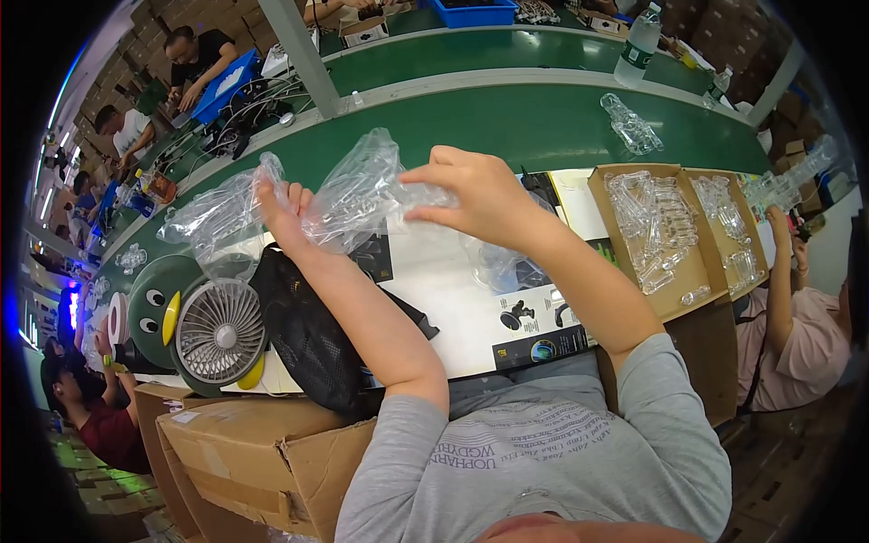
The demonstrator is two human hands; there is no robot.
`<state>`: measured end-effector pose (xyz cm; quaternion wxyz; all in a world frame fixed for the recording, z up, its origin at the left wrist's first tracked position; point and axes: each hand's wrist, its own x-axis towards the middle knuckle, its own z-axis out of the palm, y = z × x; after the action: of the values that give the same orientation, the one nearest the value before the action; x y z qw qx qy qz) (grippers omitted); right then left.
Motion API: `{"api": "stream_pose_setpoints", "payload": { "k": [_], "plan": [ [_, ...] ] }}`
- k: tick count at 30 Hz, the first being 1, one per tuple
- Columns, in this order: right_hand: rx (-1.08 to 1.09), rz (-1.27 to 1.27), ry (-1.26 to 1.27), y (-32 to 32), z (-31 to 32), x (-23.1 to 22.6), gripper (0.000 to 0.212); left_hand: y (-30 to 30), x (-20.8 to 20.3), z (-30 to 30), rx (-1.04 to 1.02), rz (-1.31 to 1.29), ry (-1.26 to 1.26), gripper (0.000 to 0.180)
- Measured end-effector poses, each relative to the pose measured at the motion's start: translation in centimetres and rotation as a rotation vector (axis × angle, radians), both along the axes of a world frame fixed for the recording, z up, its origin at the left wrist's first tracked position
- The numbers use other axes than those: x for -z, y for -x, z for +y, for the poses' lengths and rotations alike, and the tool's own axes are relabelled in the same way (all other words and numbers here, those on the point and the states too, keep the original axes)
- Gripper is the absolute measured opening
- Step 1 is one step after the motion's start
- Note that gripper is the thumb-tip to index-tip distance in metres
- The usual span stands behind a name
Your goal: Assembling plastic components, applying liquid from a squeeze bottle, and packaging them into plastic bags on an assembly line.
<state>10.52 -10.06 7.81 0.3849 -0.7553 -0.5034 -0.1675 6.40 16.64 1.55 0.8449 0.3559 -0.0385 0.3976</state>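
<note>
My left hand [285, 210] is closed on crumpled clear plastic bags, held up over the white work surface [430, 299]. One stretch of clear bag [358, 185] runs across to my right hand [480, 195], whose thumb and fingers pinch its edge. More clear plastic [213, 213] hangs to the left of my left hand; whether it is a separate bag, or has something inside, I cannot tell. Below my left forearm lies a black mesh pouch [303, 335]. Another piece of clear plastic [507, 267] rests beneath my right wrist, beside printed boxes or leaflets [540, 348].
A green fan with a cartoon face [222, 330] stands left. Cardboard trays [692, 285] of clear plastic parts sit right. A water bottle [639, 45] and clear parts [631, 124] are on the green bench [507, 118]. A carton [244, 452] is at near left. People work on both sides.
</note>
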Motion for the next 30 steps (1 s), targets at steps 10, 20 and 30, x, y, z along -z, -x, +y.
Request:
{"api": "stream_pose_setpoints", "payload": {
  "k": [10, 20, 30],
  "plan": [
    [0.027, -0.043, -0.007, 0.1, 0.3, 0.1, 0.010, -1.0, 0.7, -0.8, -0.418, 0.551, -0.281, 0.043],
    [-0.132, 0.480, -0.090, -0.2, 0.4, 0.4, 0.023, 0.2, -1.6, -3.3, 0.052, 0.381, -0.193, 0.040],
    [0.014, -0.004, -0.273, 0.6, 1.0, -2.5, 0.038, 2.4, -4.1, -5.4, -0.104, 0.692, -1.249, 0.051]
  ]
}}
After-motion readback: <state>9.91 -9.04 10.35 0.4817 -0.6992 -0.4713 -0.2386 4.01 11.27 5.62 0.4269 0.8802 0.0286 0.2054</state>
